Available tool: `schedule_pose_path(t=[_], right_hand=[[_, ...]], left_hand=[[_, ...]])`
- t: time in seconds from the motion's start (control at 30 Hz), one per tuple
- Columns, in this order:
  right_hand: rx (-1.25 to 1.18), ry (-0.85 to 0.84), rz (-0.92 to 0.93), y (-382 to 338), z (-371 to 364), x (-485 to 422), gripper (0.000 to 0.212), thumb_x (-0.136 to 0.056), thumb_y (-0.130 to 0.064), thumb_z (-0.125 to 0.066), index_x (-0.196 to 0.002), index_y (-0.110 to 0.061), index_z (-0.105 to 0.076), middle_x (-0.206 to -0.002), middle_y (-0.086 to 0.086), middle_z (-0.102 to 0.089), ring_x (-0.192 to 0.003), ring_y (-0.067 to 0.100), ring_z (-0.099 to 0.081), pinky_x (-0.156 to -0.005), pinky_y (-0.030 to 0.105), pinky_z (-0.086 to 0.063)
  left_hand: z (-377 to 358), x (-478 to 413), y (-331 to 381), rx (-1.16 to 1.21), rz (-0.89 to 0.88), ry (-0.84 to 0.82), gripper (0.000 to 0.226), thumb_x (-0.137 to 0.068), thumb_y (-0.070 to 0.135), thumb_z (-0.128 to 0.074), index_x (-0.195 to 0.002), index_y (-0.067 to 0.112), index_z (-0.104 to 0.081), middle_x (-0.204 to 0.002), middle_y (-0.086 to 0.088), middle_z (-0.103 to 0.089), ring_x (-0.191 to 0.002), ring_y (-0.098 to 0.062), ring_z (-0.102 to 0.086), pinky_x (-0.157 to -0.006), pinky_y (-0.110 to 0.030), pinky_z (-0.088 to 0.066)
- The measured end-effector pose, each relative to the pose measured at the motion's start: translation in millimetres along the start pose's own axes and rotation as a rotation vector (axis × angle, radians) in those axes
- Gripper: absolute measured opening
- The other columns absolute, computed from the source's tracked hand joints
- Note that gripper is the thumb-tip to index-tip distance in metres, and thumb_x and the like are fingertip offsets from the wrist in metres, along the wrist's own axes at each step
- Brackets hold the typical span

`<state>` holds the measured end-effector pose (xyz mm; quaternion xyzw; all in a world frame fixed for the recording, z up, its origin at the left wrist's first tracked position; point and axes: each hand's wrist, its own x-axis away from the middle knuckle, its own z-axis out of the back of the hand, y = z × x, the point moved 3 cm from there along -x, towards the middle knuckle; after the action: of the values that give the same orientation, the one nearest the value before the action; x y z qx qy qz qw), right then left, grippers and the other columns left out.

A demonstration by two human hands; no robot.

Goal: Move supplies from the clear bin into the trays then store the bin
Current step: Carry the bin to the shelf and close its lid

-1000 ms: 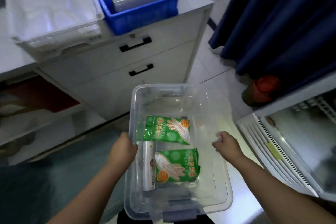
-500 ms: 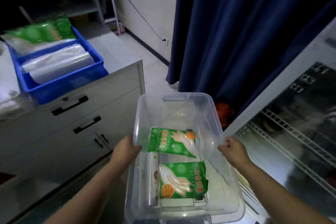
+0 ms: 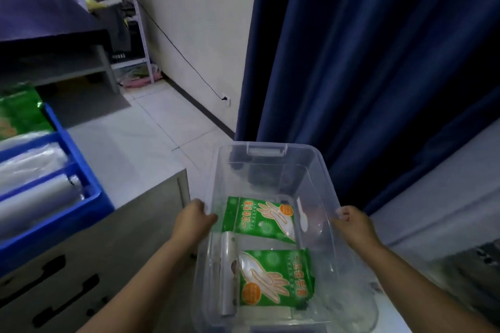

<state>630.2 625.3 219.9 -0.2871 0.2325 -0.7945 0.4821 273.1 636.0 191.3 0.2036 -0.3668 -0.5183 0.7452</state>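
Left hand and right hand clasp the clear plastic bin (glossy green packets inside).

The bin sits in the middle near the viewer, held between the left hand on its left rim and the right hand on its right rim. Inside it, one glove packet lies farther away and a second glove packet lies nearer, with a roll along the second packet's left edge. To the left stands a counter with drawers below; a tray rests on its left part. A curtain hangs behind the bin, to the right.
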Motion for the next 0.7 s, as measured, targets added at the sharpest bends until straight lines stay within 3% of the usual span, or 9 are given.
schedule_pose_path(t=[0.07,0.17,0.33,0.43,0.57,0.7], right_hand=[[-0.011,0.021,0.0,-26.0,0.4,-32.5,0.011,-0.08,-0.011,-0.064,-0.09,-0.009,-0.06,-0.073,-0.005,-0.057,-0.071,0.018,-0.055,-0.069,0.031,-0.046],[0.005,0.064,0.0,-61.9,1.7,-78.9,0.011,-0.078,-0.009,-0.061,-0.084,-0.001,-0.058,-0.069,0.002,-0.058,-0.065,0.02,-0.054,-0.063,0.029,-0.044],[-0.048,0.076,0.037,-112.3,-6.8,-158.0,0.011,-0.078,-0.008,-0.063,-0.073,-0.015,-0.055,-0.067,0.0,-0.057,-0.062,0.018,-0.053,-0.058,0.027,-0.042],[-0.034,0.055,0.069,-137.1,-22.0,-213.6,0.008,-0.078,-0.005,-0.062,-0.076,-0.011,-0.057,-0.066,0.0,-0.055,-0.059,0.015,-0.05,-0.056,0.025,-0.04],[-0.005,-0.028,0.112,-171.8,-51.5,-300.9,0.012,-0.077,-0.004,-0.063,-0.076,-0.014,-0.056,-0.072,0.004,-0.059,-0.069,0.025,-0.057,-0.065,0.032,-0.047],[0.053,-0.18,0.17,-218.8,-81.1,-390.0,0.017,-0.078,-0.009,-0.064,-0.071,-0.019,-0.052,-0.072,0.004,-0.059,-0.072,0.026,-0.058,-0.069,0.035,-0.05]], left_hand=[[10.5,-36.4,19.7,0.011,-0.022,0.008,0.023,-0.08,0.022,-0.064,-0.089,0.005,-0.053,-0.089,-0.018,-0.064,-0.08,-0.033,-0.064,-0.067,-0.033,-0.047],[26.3,-85.0,47.3,0.022,-0.039,0.035,0.021,-0.079,0.024,-0.064,-0.084,0.008,-0.05,-0.085,-0.017,-0.065,-0.075,-0.033,-0.064,-0.068,-0.036,-0.049],[43.6,-165.0,81.9,0.091,-0.03,0.074,0.022,-0.078,0.022,-0.066,-0.087,0.009,-0.051,-0.084,-0.017,-0.065,-0.076,-0.035,-0.064,-0.073,-0.047,-0.054],[50.4,-209.4,94.2,0.08,-0.012,0.11,0.022,-0.079,0.024,-0.065,-0.089,0.009,-0.052,-0.084,-0.017,-0.065,-0.077,-0.035,-0.064,-0.073,-0.046,-0.054],[59.0,-276.4,107.2,0.082,0.066,0.169,0.023,-0.081,0.021,-0.063,-0.095,0.006,-0.054,-0.091,-0.019,-0.066,-0.083,-0.036,-0.065,-0.078,-0.046,-0.054],[74.8,-344.0,125.0,0.054,0.178,0.224,0.019,-0.08,0.023,-0.062,-0.089,0.008,-0.053,-0.091,-0.018,-0.069,-0.084,-0.034,-0.065,-0.074,-0.033,-0.049]])
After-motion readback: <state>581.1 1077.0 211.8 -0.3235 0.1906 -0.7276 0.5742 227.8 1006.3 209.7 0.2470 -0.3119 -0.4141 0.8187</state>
